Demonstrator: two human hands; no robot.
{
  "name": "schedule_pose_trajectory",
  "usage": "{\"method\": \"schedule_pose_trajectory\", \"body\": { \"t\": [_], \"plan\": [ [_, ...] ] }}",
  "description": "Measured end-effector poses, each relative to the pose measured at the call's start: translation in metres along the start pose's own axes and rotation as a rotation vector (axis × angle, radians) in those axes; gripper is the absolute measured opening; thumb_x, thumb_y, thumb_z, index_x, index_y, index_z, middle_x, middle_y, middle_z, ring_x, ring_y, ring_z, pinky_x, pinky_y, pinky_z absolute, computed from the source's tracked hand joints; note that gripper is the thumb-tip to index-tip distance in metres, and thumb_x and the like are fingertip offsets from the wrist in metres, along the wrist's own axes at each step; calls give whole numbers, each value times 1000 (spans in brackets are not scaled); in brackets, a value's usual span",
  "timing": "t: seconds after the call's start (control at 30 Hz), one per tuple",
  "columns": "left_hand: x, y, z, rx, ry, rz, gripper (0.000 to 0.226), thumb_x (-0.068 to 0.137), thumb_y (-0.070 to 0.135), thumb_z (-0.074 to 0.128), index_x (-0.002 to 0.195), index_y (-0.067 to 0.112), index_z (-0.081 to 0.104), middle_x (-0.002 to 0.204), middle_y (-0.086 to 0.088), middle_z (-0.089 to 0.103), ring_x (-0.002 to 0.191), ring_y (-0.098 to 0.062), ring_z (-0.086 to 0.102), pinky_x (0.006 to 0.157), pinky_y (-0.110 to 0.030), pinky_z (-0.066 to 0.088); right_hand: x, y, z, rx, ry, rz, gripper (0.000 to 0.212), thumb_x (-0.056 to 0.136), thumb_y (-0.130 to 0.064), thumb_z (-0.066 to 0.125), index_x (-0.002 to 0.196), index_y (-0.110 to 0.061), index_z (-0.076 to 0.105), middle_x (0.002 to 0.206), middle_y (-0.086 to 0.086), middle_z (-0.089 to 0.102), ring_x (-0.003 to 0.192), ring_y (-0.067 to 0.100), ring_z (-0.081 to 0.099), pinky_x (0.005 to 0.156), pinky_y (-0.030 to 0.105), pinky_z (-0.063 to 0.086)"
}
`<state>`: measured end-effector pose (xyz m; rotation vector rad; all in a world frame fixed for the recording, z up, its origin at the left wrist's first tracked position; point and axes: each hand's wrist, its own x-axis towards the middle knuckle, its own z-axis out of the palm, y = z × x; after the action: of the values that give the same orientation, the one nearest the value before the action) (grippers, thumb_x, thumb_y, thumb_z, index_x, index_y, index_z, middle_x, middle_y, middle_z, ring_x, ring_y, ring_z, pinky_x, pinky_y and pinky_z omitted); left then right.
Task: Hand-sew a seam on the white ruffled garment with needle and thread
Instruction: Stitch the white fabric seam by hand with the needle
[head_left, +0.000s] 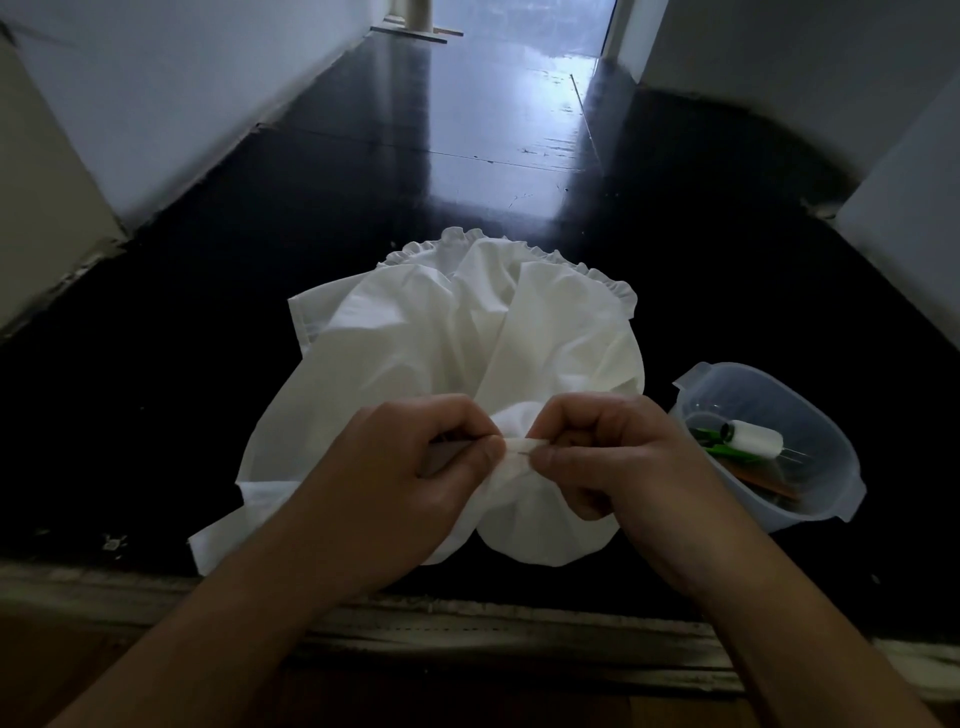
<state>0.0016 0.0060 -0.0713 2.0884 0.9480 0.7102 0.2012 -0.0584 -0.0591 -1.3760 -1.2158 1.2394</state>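
At the bottom of the frame two bare forearms reach in, and both hands meet at lower centre. The left hand (415, 462) pinches a small fold of the white ruffled garment (447, 343) between thumb and curled fingers; the right hand (608, 457), fingers curled, pinches the same fold from the other side, where a thin dark needle (524, 454) shows faintly at the fingertips. The cloth is plain white, thin and creased, bunched in soft folds under the hands and spread across the dark glossy floor (208, 364), with a gathered frill along its far edge at centre frame. At right, just beside the garment, stands a clear plastic container (831, 499) holding a white thread spool (756, 440).
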Motion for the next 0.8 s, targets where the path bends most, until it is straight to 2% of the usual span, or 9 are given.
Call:
{"method": "schedule_pose_trajectory", "body": {
  "t": [0.2,0.37,0.6,0.73,0.8],
  "plan": [
    [0,1,0,-28,-20,-13,11,94,34,68,84,32,73,74,14,71,77,-6,69,65,-14,46,2,3,-4,44,-22,21,13,90,11,63,78,8,61,55,8,34,49,15,29,51,33,20],
    [-1,2,-2,-61,-42,-21,11,94,33,70,84,32,74,77,15,73,79,-5,70,67,-12,47,2,4,-4,82,-73,13,6,79,-2,68,75,1,64,54,4,36,49,13,29,48,27,23],
    [0,2,-2,-106,-63,-10,11,94,30,72,84,31,76,76,11,74,77,-8,72,67,-13,49,2,6,-6,140,-113,32,12,78,0,67,77,8,59,57,8,32,52,18,22,52,33,17],
    [1,-1,-2,-186,-95,-13,10,94,30,72,86,29,78,78,6,75,77,-13,72,69,-21,53,2,8,-5,230,-125,43,3,78,1,66,80,2,65,57,7,33,51,17,22,53,35,15],
    [3,-2,-2,-248,-95,-22,10,93,30,73,85,26,79,78,5,76,76,-10,73,69,-17,52,3,10,-4,278,-136,49,3,78,2,66,80,-1,65,56,5,34,51,17,21,54,35,14]
  ]
}}
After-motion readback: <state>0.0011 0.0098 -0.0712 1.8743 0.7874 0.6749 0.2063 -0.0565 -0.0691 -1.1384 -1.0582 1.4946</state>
